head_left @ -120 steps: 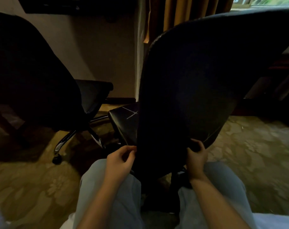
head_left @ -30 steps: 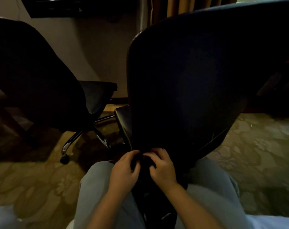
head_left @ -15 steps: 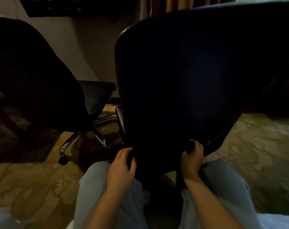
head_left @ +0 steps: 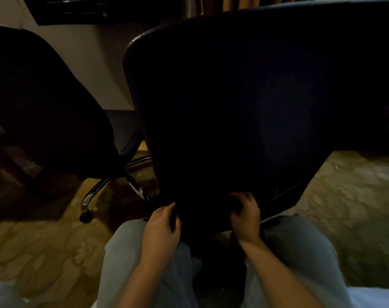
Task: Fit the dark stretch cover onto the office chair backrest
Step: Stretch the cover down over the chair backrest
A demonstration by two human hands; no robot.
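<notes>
The office chair backrest (head_left: 244,112) fills the middle and right of the head view, its back toward me, wrapped in the dark stretch cover (head_left: 211,174). My left hand (head_left: 162,230) grips the cover's bottom hem at the lower left corner. My right hand (head_left: 245,216) is curled on the hem near the lower middle, fingers hooked under the edge. Pale scuff lines mark the lower right corner. The dim light hides where cover ends and chair begins.
A second dark office chair (head_left: 44,103) stands at the left with a chrome wheeled base (head_left: 93,194). My knees in light trousers (head_left: 131,263) sit under the backrest. Patterned carpet (head_left: 349,207) lies around. Wall and curtains (head_left: 224,3) are behind.
The hands, bunched together at the hem's centre a second ago, have spread apart to the lower corners. The backrest has swung a little left and closer.
</notes>
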